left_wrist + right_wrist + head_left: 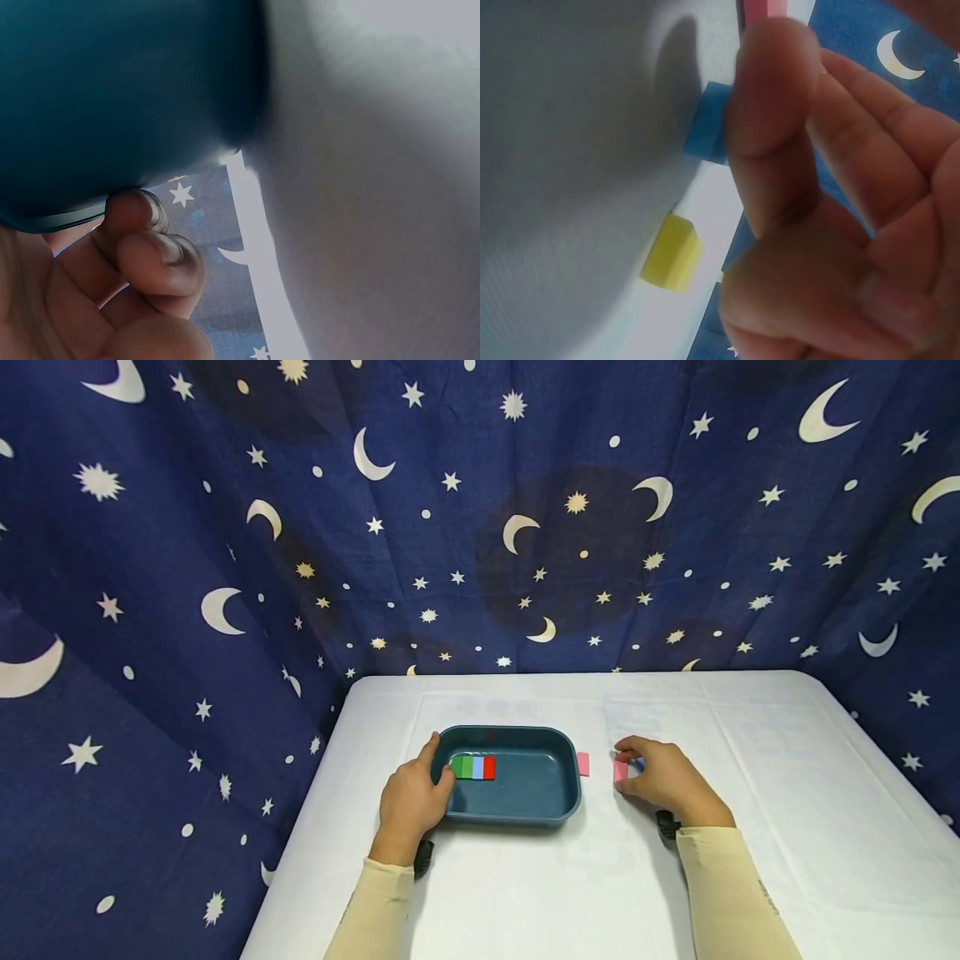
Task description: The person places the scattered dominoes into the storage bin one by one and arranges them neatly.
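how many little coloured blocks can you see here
7, perhaps more under the right hand. Four sit in a row inside the dark teal plastic tray: two green, pale blue, red. One pink block lies beside the tray. One blue block and one yellow block lie by the right hand.

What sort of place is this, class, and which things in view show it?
Probably a staged recording booth, not a home: a star-and-moon cloth hangs as backdrop round a white-covered table that bears only a teal tray and small coloured blocks.

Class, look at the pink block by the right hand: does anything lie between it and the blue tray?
Yes. A second pink block lies on the table between the held pink block and the tray's right rim.
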A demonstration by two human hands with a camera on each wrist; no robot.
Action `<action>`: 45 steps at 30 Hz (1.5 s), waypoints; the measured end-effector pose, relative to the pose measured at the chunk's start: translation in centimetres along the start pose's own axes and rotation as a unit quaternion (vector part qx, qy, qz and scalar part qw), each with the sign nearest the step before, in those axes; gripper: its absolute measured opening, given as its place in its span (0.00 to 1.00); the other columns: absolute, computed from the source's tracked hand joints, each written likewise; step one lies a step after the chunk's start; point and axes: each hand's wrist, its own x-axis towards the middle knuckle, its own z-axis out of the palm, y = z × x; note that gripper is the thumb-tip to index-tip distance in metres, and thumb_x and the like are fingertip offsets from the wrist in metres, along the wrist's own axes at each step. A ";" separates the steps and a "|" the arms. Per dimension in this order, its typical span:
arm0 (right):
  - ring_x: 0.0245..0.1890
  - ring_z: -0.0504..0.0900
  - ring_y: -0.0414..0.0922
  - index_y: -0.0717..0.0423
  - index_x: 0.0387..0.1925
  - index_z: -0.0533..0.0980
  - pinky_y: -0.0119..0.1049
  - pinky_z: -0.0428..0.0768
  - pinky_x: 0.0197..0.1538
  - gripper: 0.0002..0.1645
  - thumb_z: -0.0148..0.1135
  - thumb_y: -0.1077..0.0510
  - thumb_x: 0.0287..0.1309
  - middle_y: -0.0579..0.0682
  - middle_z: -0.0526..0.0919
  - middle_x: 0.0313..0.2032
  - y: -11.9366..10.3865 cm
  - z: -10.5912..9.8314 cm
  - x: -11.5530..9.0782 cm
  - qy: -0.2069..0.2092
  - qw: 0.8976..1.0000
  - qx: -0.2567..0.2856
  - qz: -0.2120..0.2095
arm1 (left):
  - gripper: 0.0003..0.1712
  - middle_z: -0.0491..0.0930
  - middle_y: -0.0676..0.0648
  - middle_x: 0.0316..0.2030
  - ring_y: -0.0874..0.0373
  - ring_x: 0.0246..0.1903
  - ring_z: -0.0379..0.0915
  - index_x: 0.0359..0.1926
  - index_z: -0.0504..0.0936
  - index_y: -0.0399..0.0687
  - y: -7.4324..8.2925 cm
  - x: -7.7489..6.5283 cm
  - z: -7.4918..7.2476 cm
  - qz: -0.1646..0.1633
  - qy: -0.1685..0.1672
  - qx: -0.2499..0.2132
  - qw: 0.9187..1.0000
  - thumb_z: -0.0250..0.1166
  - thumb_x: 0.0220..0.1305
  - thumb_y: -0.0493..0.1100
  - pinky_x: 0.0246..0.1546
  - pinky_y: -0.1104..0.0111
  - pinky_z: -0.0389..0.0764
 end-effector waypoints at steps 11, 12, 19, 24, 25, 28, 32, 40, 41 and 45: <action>0.49 0.84 0.54 0.58 0.59 0.82 0.59 0.78 0.56 0.35 0.81 0.52 0.48 0.50 0.89 0.46 0.0 0.4 0.1 0.017 1.000 -0.006 -0.010 | 0.37 0.88 0.37 0.39 0.44 0.30 0.85 0.78 0.72 0.54 -0.1 0.0 -0.1 0.008 0.010 -0.004 1.000 0.62 0.71 0.56 0.28 0.51 0.83; 0.49 0.84 0.54 0.58 0.59 0.82 0.59 0.78 0.56 0.35 0.81 0.52 0.48 0.50 0.89 0.46 0.0 0.4 0.1 0.016 1.000 -0.006 -0.010 | 0.37 0.89 0.37 0.40 0.44 0.31 0.86 0.78 0.72 0.54 -0.1 0.0 -0.1 0.007 0.009 -0.004 1.000 0.62 0.71 0.56 0.29 0.51 0.83; 0.49 0.85 0.55 0.59 0.60 0.81 0.59 0.78 0.56 0.36 0.80 0.53 0.49 0.51 0.89 0.46 -0.5 0.2 -0.1 0.019 1.000 -0.008 -0.016 | 0.37 0.88 0.39 0.37 0.45 0.30 0.85 0.78 0.72 0.55 -0.2 0.0 0.0 0.009 0.010 -0.006 1.000 0.62 0.71 0.56 0.29 0.51 0.83; 0.50 0.84 0.55 0.56 0.65 0.78 0.60 0.78 0.55 0.40 0.80 0.53 0.49 0.49 0.89 0.46 -0.7 -0.1 -0.2 0.008 1.000 -0.021 -0.019 | 0.37 0.88 0.39 0.39 0.45 0.32 0.86 0.78 0.72 0.55 -0.2 0.0 0.0 0.007 0.009 -0.005 1.000 0.60 0.71 0.58 0.30 0.51 0.83; 0.49 0.85 0.54 0.55 0.66 0.78 0.60 0.78 0.54 0.40 0.80 0.53 0.49 0.48 0.89 0.46 -0.8 -0.2 -0.1 0.008 0.999 -0.025 -0.020 | 0.37 0.88 0.38 0.39 0.45 0.32 0.86 0.78 0.72 0.55 -0.2 0.0 0.0 0.007 0.009 -0.006 1.000 0.60 0.71 0.57 0.30 0.51 0.83; 0.47 0.85 0.53 0.54 0.66 0.77 0.60 0.79 0.52 0.40 0.79 0.52 0.51 0.49 0.89 0.46 -1.0 -0.3 -0.1 0.016 0.999 -0.035 -0.027 | 0.37 0.88 0.38 0.39 0.45 0.32 0.86 0.78 0.72 0.55 -0.1 -0.1 0.0 0.004 0.007 -0.008 1.000 0.61 0.71 0.57 0.30 0.51 0.83; 0.43 0.85 0.52 0.55 0.65 0.77 0.58 0.80 0.48 0.37 0.78 0.52 0.54 0.51 0.90 0.47 -1.6 -0.5 0.2 0.038 0.997 -0.040 -0.048 | 0.37 0.88 0.38 0.40 0.43 0.32 0.86 0.78 0.72 0.55 -0.1 -0.1 -0.1 0.003 0.005 -0.010 1.000 0.62 0.71 0.56 0.31 0.50 0.83; 0.33 0.83 0.47 0.52 0.64 0.79 0.49 0.79 0.38 0.33 0.76 0.51 0.58 0.50 0.88 0.48 -4.6 -1.9 2.3 0.103 0.989 -0.034 -0.099 | 0.37 0.88 0.38 0.39 0.43 0.31 0.85 0.78 0.71 0.55 0.0 0.2 -0.5 0.002 -0.005 -0.009 1.000 0.62 0.71 0.56 0.30 0.50 0.82; 0.31 0.81 0.46 0.52 0.64 0.79 0.47 0.78 0.36 0.33 0.76 0.50 0.58 0.49 0.88 0.48 -5.1 -2.1 2.6 0.109 0.988 -0.032 -0.105 | 0.37 0.88 0.38 0.39 0.44 0.31 0.85 0.78 0.71 0.55 0.0 0.2 -0.5 0.001 -0.007 -0.009 1.000 0.62 0.72 0.56 0.30 0.50 0.82; 0.30 0.80 0.43 0.52 0.62 0.81 0.45 0.77 0.35 0.31 0.76 0.50 0.58 0.47 0.88 0.45 -6.9 -2.5 3.5 0.129 0.983 -0.028 -0.128 | 0.37 0.88 0.38 0.40 0.44 0.31 0.85 0.78 0.71 0.55 0.0 0.2 -0.4 -0.002 -0.012 -0.011 1.000 0.62 0.72 0.56 0.30 0.51 0.83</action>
